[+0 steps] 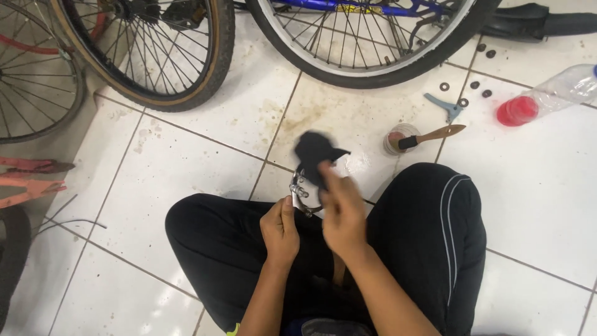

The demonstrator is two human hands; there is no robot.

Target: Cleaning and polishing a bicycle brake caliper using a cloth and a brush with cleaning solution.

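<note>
The person is wearing black pants (429, 230). Thin white lines are running down the side of one pant leg, and they are curving near the knee. The arms are bare, with no sleeves showing and nothing on the wrists. A tiny bit of bright yellow-green cloth (233, 330) is peeking out at the bottom edge, beside one arm. The left hand (280, 230) and right hand (342, 211) are wearing no gloves.

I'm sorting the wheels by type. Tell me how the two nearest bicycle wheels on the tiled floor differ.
The left wheel has a tan-sided tyre and a dark rim; the right wheel has an all-black tyre and a shiny silver rim. A blue frame shows behind the right wheel only. Both are spoked and cut off by the picture's top edge.
</note>
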